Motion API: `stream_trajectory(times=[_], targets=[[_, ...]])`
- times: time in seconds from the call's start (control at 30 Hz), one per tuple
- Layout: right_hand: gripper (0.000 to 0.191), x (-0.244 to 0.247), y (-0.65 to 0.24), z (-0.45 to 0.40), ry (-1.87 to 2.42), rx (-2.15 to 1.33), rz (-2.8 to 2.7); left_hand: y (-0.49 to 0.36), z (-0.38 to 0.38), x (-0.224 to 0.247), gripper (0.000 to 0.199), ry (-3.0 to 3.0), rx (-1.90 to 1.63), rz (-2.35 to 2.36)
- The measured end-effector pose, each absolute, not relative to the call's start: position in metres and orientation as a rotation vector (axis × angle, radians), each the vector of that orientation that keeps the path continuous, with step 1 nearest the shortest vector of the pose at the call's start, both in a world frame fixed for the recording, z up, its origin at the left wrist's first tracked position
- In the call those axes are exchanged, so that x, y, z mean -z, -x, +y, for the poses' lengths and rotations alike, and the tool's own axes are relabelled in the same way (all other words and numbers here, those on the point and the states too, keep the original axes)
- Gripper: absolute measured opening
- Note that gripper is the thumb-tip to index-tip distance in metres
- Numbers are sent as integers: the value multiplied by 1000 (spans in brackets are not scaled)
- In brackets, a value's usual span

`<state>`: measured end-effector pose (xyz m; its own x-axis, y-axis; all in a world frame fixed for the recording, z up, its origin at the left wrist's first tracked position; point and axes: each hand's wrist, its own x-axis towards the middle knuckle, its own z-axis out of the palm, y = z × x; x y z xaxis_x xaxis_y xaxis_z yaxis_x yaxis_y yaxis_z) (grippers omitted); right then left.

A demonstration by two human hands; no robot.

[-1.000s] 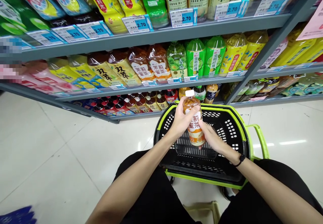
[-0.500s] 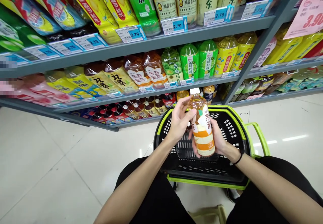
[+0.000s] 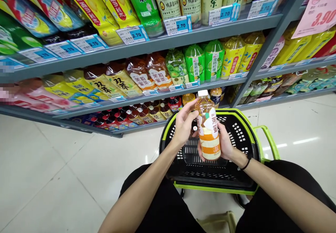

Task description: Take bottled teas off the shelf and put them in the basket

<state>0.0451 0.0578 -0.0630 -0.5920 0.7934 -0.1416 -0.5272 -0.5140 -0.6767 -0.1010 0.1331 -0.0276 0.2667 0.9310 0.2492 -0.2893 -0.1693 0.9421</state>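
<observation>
From my remote seat I see one grey shelving unit [image 3: 157,44] across the top, above a pale tiled floor [image 3: 52,177]. Two black-trousered legs [image 3: 154,208] flank one black-and-green shopping basket [image 3: 189,174]; part of one pale plastic stool [image 3: 229,222] shows at the bottom.

On the middle shelf, right of the pink and yellow bottles at the left, I count nine front bottles: two 双萃 bottles [image 3: 119,80], two jasmine honey teas [image 3: 159,77], one green plum bottle [image 3: 177,66], two green kumquat-lemon bottles [image 3: 194,63] and two yellow pear bottles [image 3: 233,56]. One pink price sign [image 3: 318,13] reads 3.90. Seven blue-and-white price tags [image 3: 132,34] along the upper shelf read 2.70.

I have two hands over the basket and one jasmine honey tea bottle [image 3: 209,131] between them, tilted. My right hand [image 3: 225,142] grips its lower body; my left hand [image 3: 183,125] is half curled at its shoulder, and I cannot tell whether it grips. One black wristband [image 3: 247,163] circles the right wrist. The held bottle has one white cap [image 3: 203,93]; one smaller white cap [image 3: 195,128] shows in the basket, its bottle mostly hidden.

Compared with the first frame, the held bottle is turned, showing its label's side, and the left hand no longer wraps its front.
</observation>
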Motion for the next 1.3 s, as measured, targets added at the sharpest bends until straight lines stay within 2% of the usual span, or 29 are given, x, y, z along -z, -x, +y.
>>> stream_trajectory(times=[0.23,0.4,0.53,0.8,0.97,1.1,1.3], targets=[[77,69,-49,50,945,-1722,-1203,102,139,25,43,-1116,-1278,713],[61,73,-47,47,1047,-1251,-1506,101,136,18,43,-1031,-1283,638],[53,72,-47,47,1174,-1130,-1560,100,132,8,45,-1060,-1251,574],[58,65,-49,48,1286,-1034,-1639,101,131,9,45,-1092,-1238,574],[72,65,-50,48,1413,-969,-1675,102,131,9,47,-1108,-1216,628],[75,67,-49,48,1451,-867,-1703,102,130,7,47,-1097,-1208,640],[74,76,-51,51,1483,-512,-1779,102,130,6,50,-1124,-1213,624]])
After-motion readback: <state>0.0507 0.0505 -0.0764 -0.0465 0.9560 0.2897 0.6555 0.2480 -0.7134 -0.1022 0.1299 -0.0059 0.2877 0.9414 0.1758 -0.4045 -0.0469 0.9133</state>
